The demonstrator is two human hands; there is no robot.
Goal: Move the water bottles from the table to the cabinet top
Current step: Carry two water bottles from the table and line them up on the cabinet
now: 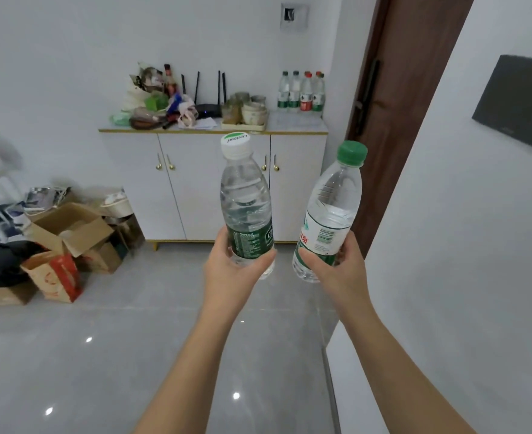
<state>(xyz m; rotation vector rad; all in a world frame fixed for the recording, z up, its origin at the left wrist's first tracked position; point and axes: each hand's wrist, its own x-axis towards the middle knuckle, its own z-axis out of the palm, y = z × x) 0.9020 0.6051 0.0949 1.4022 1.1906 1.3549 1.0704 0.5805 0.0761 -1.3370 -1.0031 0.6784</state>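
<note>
- My left hand (233, 261) is wrapped round the lower part of the white-capped bottle (246, 208). My fingers curl over its dark green label, and it stands pretty much upright.
- My right hand (336, 264) grips the green-capped bottle (330, 214) near the bottom, over its white and green label. This one leans a bit, with the cap tipped to the right.
- Both bottles are up in the air in front of me, close together but not touching. Both have clear water in them, up to around the shoulder.
- The white cabinet (214, 183) is straight ahead against the wall, with its doors closed and little gold handles on them.
- At the right end of the cabinet top (299, 123) a bunch of bottles (300, 92) is already standing upright against the wall. Some caps are green and some red.
- In the middle of the top there's a black router (208, 109) with its antennas up. Just beside it sits a tray (242, 126) with stacked bowls and jars.
- The left end is a messy pile of bags (152, 98). I can't really tell what's in it.
- On the grey tile floor (133, 339), left of the cabinet, are open cardboard boxes (70, 227) and a brown and red paper bag (54, 274).
- There's a brown door (393, 89) just right of the cabinet.
</note>
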